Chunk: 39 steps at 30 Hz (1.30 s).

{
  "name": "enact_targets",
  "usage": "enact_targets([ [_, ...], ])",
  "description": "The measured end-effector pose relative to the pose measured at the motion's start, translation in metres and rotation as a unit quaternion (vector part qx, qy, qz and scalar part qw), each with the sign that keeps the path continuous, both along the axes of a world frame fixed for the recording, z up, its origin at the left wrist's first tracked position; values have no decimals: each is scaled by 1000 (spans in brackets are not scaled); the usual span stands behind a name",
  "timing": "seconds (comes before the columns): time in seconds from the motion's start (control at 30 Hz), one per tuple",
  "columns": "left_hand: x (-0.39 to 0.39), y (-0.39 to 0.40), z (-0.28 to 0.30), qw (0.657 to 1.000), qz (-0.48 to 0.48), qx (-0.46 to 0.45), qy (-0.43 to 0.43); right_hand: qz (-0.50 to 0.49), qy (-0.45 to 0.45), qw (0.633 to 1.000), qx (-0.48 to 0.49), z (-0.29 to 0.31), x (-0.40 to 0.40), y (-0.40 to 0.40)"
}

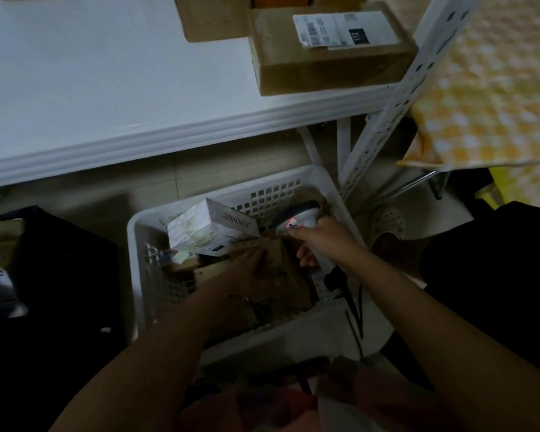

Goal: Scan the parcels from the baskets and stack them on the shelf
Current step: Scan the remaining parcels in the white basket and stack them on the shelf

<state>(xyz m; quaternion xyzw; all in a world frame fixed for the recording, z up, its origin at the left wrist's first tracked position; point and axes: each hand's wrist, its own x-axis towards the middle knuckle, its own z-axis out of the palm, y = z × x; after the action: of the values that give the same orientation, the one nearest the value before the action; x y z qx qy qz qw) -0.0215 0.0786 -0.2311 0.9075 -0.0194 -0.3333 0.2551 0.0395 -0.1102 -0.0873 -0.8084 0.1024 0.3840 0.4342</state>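
Fingers of left hand [250,269] clamped on brown parcel [278,263] at basket [144,232] centre; right hand [321,241] wrapped around scanner [300,219]. Risks: white box [209,227] toppling when parcel lifts; scanner cord [356,310] snagging basket's near right corner.

The room is dim, with a pale tiled floor [237,179]. A yellow checked cloth [493,98] covers furniture at right, above a yellow stool [499,185].
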Motion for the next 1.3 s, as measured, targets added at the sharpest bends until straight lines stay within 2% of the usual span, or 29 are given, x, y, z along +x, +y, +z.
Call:
enact_targets([
  [0.17, 12, -4, -15, 997, -32, 66, 32, -18, 18, 1000, 17, 0, 0, -7],
  [0.3, 24, -6, -3, 992, -59, 101, 47, -27, 6, 999, 35, 1, 0, -14],
  [0.53, 46, -5, 22, 987, -69, 114, 95, -33, 40, 998, 25, 9, 4, -18],
  [0.63, 43, -11, 29, 985, -101, 128, 54, -34, 62, 997, 31, 8, 6, -20],
  [0.73, 30, -12, 23, 987, -113, 117, 12, -46, 4, 998, 40, 6, 6, -19],
  [0.83, 8, -3, 25, 996, -69, 61, -5, -54, -18, 997, 60, 12, 4, -15],
  [0.93, -4, 15, 57, 1000, 17, 3, -14, -63, -44, 994, 76, 24, 3, -11],
  [1.07, -4, 31, 132, 996, 53, -17, -65, -65, -120, 983, 123, 57, 0, -3],
  [1.2, -19, 45, 216, 980, 96, -62, -162, -55, -221, 955, 191, 106, -6, 7],
  [1.3, -38, 60, 278, 949, 143, -111, -260, -80, -304, 926, 210, 137, -9, 17],
])
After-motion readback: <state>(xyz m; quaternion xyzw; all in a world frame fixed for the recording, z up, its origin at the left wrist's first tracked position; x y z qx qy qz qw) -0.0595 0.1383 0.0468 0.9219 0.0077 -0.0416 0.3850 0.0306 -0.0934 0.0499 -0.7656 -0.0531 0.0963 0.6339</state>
